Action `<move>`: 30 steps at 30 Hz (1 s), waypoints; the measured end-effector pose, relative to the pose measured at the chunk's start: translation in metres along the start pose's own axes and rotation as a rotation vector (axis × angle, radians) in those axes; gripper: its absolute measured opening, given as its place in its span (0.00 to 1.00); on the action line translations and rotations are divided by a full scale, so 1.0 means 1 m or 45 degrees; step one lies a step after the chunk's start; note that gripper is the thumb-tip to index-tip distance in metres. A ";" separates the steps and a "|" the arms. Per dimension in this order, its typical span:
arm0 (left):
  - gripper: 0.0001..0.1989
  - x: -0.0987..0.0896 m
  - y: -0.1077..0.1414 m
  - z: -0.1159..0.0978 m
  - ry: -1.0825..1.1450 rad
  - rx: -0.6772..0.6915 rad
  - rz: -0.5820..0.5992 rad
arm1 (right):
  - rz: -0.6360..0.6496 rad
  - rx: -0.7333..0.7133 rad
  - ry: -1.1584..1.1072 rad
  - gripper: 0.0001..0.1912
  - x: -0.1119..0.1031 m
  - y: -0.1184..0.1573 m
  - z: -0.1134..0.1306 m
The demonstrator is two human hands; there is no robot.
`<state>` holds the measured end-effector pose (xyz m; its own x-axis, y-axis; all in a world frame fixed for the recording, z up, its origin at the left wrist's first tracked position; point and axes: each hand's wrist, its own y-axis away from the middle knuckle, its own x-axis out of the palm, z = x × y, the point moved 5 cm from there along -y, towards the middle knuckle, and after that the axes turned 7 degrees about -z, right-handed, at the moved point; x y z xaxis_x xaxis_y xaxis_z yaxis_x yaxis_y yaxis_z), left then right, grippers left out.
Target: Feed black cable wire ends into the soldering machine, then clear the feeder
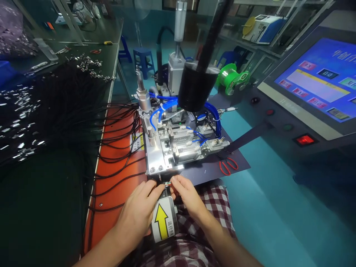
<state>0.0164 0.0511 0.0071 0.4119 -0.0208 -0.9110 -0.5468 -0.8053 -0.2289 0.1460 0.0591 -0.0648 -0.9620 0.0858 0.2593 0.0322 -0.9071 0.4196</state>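
Observation:
My left hand (140, 205) and my right hand (187, 193) meet at the front edge of a metal machine (158, 157). Between their fingertips are the thin coloured wires (167, 183) of a cable end, greenish, white and reddish. Thumb and finger of my right hand pinch these wires. The left fingers are closed at the other side of them, and its grip is partly hidden. Just below the fingertips sits a white plate with a yellow arrow (161, 221). Several black cables (119, 170) lie over the orange surface to the left.
A heap of black cables (66, 89) with shiny ends covers the left bench. Red-handled scissors (228, 166) lie right of the machine. A black lamp-like cylinder (196, 87) hangs above it. A control screen (319, 81) stands at right, and a green spool (229, 78) behind.

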 end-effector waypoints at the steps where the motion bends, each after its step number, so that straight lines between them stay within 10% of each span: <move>1: 0.19 0.000 0.000 0.000 0.013 -0.002 0.001 | -0.005 -0.011 0.001 0.20 -0.001 0.000 0.000; 11: 0.19 0.009 0.001 0.002 -0.053 -0.063 0.169 | -0.075 -0.124 0.187 0.15 0.001 0.000 0.002; 20: 0.17 -0.001 -0.001 -0.002 0.073 -0.141 -0.018 | -0.025 -0.130 0.060 0.17 0.004 -0.001 -0.003; 30: 0.22 -0.010 0.069 0.014 -0.398 -0.357 -0.179 | -0.014 -0.158 0.057 0.19 0.003 -0.002 -0.003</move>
<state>-0.0358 0.0036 -0.0043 0.2042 0.2462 -0.9475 -0.2647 -0.9179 -0.2956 0.1426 0.0599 -0.0671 -0.9734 0.0801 0.2149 -0.0095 -0.9504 0.3108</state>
